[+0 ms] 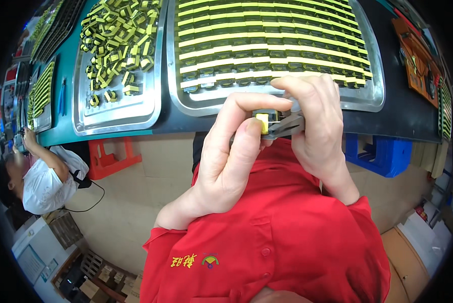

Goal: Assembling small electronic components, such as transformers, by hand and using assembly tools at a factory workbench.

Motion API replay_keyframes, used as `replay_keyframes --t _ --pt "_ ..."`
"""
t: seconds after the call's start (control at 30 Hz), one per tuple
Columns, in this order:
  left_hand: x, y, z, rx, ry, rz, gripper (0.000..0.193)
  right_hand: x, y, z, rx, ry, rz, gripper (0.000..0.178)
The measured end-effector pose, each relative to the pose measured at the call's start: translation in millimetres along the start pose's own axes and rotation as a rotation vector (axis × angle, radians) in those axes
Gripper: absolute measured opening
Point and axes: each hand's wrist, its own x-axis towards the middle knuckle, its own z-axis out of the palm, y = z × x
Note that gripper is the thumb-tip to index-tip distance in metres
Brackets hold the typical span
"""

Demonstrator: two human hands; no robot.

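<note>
My left hand (226, 156) is closed, pinching a small black transformer-like part with yellow tape (262, 122) between thumb and forefinger, in front of my chest. Thin metal pins stick out of its right side. My right hand (320, 118) is closed round a pair of grey metal pliers (288, 124); their jaws lie against the part's pin side. Most of the handles are hidden by my palm. Just beyond my hands, a metal tray (357, 103) holds several straight rows of the same yellow-and-black parts (272, 60).
To the left, a second metal tray (120, 122) carries a jumbled heap of such parts (118, 40). A blue tool (62, 96) lies farther left, near another person (55, 177) in white. An orange-brown rack (415, 63) stands at right; red (113, 159) and blue (383, 156) stools are below the table edge.
</note>
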Motion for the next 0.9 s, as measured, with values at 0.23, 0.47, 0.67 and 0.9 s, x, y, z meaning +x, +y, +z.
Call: replay_keyframes --t 0.23,0.47,0.67,0.9 --pt "-2.9 5.3 17.1 0.079 0.116 -0.060 0.037 2.4 18.0 4.1 -0.023 0.036 -0.161 0.042" --pt "-1.2 6.6 12.0 -0.020 0.064 -0.076 0.035 11.6 23.4 2.1 -0.053 0.096 -0.274 0.041" --pt "0.1 1.0 9.1 0.047 0.072 -0.009 0.037 8.2 12.6 -5.6 0.146 -0.049 -0.033 0.043" --pt "-3.7 1.2 8.0 0.016 0.043 -0.009 0.028 4.8 5.4 -2.3 0.087 -0.043 0.005 0.047"
